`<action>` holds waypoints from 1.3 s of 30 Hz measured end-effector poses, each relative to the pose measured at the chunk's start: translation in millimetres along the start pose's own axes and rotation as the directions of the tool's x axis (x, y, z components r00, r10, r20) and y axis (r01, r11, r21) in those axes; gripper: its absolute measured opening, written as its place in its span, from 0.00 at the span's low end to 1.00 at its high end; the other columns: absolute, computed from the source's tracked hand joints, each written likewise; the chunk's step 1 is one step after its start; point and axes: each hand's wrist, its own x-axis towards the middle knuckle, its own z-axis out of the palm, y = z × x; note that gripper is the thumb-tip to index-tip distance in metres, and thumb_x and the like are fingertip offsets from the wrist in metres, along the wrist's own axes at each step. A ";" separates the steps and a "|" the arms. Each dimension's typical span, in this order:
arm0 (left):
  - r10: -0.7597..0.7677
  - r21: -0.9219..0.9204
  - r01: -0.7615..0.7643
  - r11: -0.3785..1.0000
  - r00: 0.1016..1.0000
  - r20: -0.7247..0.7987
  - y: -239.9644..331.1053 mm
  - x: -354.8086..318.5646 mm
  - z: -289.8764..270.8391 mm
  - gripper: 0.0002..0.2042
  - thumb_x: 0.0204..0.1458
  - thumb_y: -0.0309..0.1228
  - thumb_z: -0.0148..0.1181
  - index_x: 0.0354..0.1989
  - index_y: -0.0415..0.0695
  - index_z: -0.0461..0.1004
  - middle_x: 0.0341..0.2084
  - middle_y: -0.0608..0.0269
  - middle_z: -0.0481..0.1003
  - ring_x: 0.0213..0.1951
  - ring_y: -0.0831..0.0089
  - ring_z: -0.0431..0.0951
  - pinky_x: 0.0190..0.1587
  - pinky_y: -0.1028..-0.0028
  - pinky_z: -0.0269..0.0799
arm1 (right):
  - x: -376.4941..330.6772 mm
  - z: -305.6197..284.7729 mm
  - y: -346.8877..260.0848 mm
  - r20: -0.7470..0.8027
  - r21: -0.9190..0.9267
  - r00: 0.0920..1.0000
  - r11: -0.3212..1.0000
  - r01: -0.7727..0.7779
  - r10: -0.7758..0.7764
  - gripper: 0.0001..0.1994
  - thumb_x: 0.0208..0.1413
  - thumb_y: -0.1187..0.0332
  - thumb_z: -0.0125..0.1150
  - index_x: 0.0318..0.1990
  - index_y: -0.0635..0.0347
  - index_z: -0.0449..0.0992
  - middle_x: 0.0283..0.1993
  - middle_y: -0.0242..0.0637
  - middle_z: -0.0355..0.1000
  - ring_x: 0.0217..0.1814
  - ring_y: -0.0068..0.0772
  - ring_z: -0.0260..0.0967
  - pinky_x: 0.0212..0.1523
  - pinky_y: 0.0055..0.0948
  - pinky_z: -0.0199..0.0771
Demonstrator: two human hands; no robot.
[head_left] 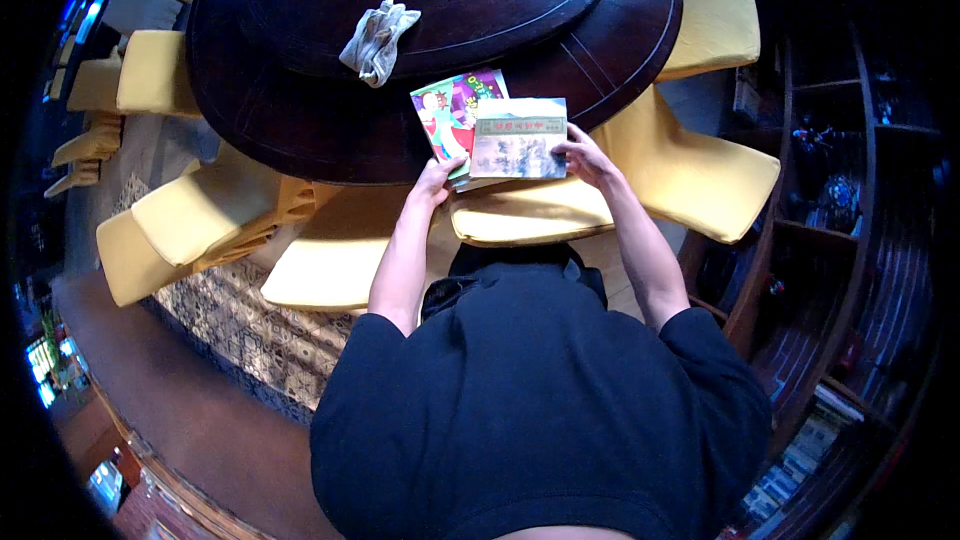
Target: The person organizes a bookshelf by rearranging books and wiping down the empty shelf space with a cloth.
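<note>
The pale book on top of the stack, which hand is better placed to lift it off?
Probably the right hand: its fingers already grip the pale book at its right edge. The left hand sits lower, under the colourful book.

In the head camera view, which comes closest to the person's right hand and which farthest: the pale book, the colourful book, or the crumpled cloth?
From the right hand:
1. Pale book, touching it, at the table's near edge.
2. Colourful book, partly under the pale one, to its left.
3. Crumpled cloth, farther left and toward the middle of the round table.
</note>
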 end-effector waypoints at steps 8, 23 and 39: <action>0.003 -0.115 0.005 0.993 0.997 0.074 14.6 -5.1 4.8 0.20 0.51 0.23 0.59 0.53 0.35 0.67 0.46 0.54 0.75 0.46 0.64 0.78 0.50 0.63 0.74 | -15.7 27.9 -0.5 0.037 -0.049 0.999 0.999 -0.014 0.015 0.26 0.57 0.74 0.53 0.64 0.56 0.55 0.51 0.39 0.69 0.42 0.27 0.74 0.34 0.25 0.81; -0.033 0.186 -0.051 0.981 0.905 0.424 29.0 -132.2 183.9 0.22 0.52 0.25 0.59 0.56 0.38 0.64 0.48 0.57 0.73 0.48 0.68 0.75 0.52 0.69 0.71 | -271.1 9.3 53.7 -0.500 -0.202 0.691 0.846 0.493 -0.522 0.20 0.57 0.69 0.61 0.57 0.62 0.69 0.49 0.30 0.72 0.50 0.20 0.67 0.53 0.25 0.68; -0.603 0.669 0.059 0.741 0.498 0.623 4.1 -9.6 289.4 0.19 0.50 0.27 0.63 0.51 0.44 0.70 0.42 0.64 0.75 0.44 0.71 0.75 0.47 0.70 0.68 | -276.8 107.6 108.8 -0.923 -0.384 -0.380 0.164 0.909 -0.054 0.15 0.61 0.71 0.53 0.53 0.65 0.69 0.51 0.38 0.72 0.51 0.29 0.73 0.49 0.28 0.77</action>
